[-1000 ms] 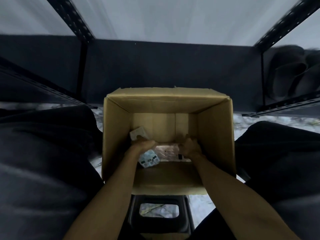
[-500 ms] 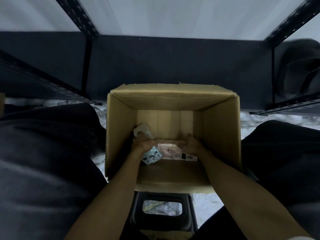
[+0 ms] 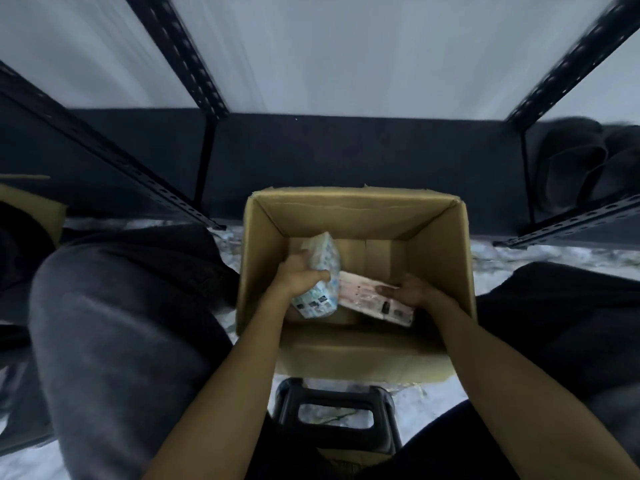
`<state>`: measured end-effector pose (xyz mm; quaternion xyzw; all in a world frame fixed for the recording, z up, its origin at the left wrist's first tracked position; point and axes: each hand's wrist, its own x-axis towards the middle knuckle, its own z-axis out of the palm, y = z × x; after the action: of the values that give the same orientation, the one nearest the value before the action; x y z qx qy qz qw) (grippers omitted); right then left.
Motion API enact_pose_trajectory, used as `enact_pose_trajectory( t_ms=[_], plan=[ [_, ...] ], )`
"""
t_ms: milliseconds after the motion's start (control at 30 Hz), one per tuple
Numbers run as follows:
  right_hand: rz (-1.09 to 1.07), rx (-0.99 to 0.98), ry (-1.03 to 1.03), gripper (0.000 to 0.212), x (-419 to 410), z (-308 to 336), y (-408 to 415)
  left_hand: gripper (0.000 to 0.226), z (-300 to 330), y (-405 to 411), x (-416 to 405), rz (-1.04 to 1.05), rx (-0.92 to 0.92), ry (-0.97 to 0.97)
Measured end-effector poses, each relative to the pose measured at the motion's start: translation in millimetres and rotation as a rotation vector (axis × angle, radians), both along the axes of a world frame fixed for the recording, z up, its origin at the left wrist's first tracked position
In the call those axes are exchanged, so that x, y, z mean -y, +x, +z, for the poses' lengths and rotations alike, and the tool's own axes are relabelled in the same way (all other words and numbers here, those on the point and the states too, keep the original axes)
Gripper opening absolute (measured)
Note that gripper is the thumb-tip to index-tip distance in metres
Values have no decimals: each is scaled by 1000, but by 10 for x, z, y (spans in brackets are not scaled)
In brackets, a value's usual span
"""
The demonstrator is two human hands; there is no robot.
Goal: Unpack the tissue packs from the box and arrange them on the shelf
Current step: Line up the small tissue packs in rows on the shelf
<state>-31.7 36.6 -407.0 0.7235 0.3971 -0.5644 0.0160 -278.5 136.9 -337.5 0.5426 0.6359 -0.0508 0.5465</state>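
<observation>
**Two packs in hand inside the open box**

The cardboard box point(image 3: 356, 216) sits open on the floor between the person's knees, just in front of the dark metal shelf point(image 3: 346, 150). Both hands are down inside it, each with a tissue pack.

The left hand point(image 3: 300, 278) has its fingers curled round a pale blue-and-white pack point(image 3: 320, 271), held nearly upright, its long axis running from the near side of the box up toward the far wall and leaning slightly left. The right hand point(image 3: 410, 294) grips one end of a pinkish pack point(image 3: 367, 296), which lies flatter, its long axis running across the box, the left end almost touching the blue pack.

Both forearms reach in over the near wall, angling toward each other. A black stool point(image 3: 332, 410) stands below them.
</observation>
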Motion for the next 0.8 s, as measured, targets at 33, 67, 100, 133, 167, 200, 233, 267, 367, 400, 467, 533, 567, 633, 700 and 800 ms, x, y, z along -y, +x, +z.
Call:
enact_pose_trajectory(
  t_ms=[33, 67, 100, 133, 167, 200, 233, 267, 367, 400, 467, 533, 567, 633, 700, 800],
  plan=[
    [-22, 0, 24, 47, 21, 106, 10, 72, 108, -28, 7, 41, 41, 14],
    [-49, -3, 47, 49, 48, 207, 11, 73, 209, -63, 26, 93, 88, 22],
    [-77, 1, 58, 52, 72, 297, 9, 73, 293, -99, 51, 149, 136, 23],
    [-105, -3, 70, 53, 95, 389, 5, 70, 375, -139, 86, 203, 186, 17],
    [-119, -9, 83, 51, 114, 502, -10, 63, 454, -179, 129, 251, 235, 8],
    [-121, -19, 109, 47, 140, 654, -41, 55, 549, -223, 182, 295, 278, 6],
    [-119, -20, 136, 43, 167, 796, -66, 49, 647, -265, 235, 331, 311, 12],
    [-115, -14, 166, 40, 201, 932, -85, 45, 751, -298, 291, 367, 333, 26],
    [-116, 25, 283, 38, 317, 1271, -77, 48, 978, -413, 407, 435, 369, 86],
    [-132, 40, 326, 35, 361, 1381, -58, 53, 1069, -453, 430, 449, 377, 102],
    [-173, 45, 415, 31, 436, 1621, -8, 60, 1266, -543, 449, 455, 409, 127],
    [-222, 26, 497, 30, 478, 1931, 6, 61, 1535, -636, 464, 445, 474, 148],
    [-238, 18, 537, 29, 496, 2111, 7, 59, 1699, -675, 474, 434, 513, 162],
    [-255, -5, 618, 24, 531, 2505, 21, 56, 2052, -730, 484, 407, 585, 208],
    [-241, -27, 697, 24, 556, 2904, 37, 54, 2432, -756, 468, 369, 639, 278],
    [-218, -15, 821, 24, 566, 3521, 61, 55, 3015, -752, 448, 298, 721, 379]
  ],
)
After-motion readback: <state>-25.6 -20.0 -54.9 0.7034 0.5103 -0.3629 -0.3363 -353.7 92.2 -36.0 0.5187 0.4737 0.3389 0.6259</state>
